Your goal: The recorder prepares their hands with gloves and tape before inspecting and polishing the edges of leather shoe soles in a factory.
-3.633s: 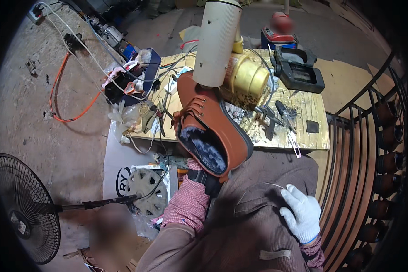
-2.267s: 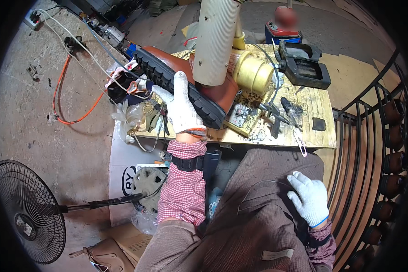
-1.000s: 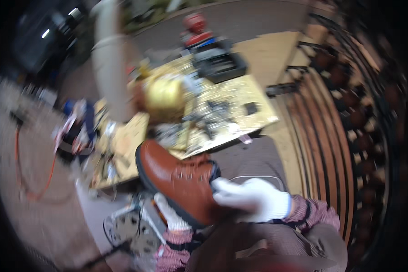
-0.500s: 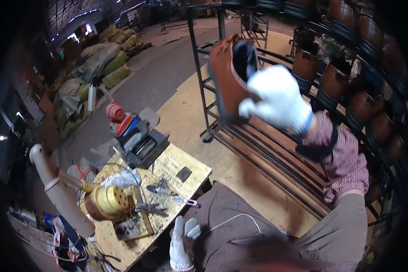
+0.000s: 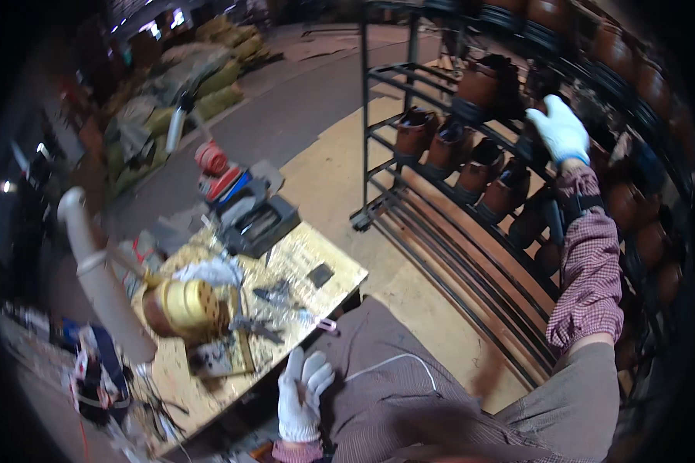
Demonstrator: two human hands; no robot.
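In view are 2 white-gloved hands, the left hand [image 5: 303,390] and the right hand [image 5: 561,131], 1 low wooden workbench [image 5: 328,255], 1 brass-coloured drum [image 5: 179,305], 1 black metal rack [image 5: 378,139] and 1 pale pipe [image 5: 100,279].

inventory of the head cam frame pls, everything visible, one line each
Brown boots: about ten or more, brown, on the rack shelves at right
Metal rack: one, black, standing on the floor at upper right
Low work table: one, yellowish wood top, left of centre
Brass-coloured drum: one, gold, on the table's left part
Pale pipe: one, off-white, leaning at the table's left edge
Black tool case: one, at the table's far end
Small hand tools: several, dark metal, mid-table
Sacks: several, greenish, far floor
Left hand: white glove, open, on the lap
Right hand: white glove, raised at the rack among the boots
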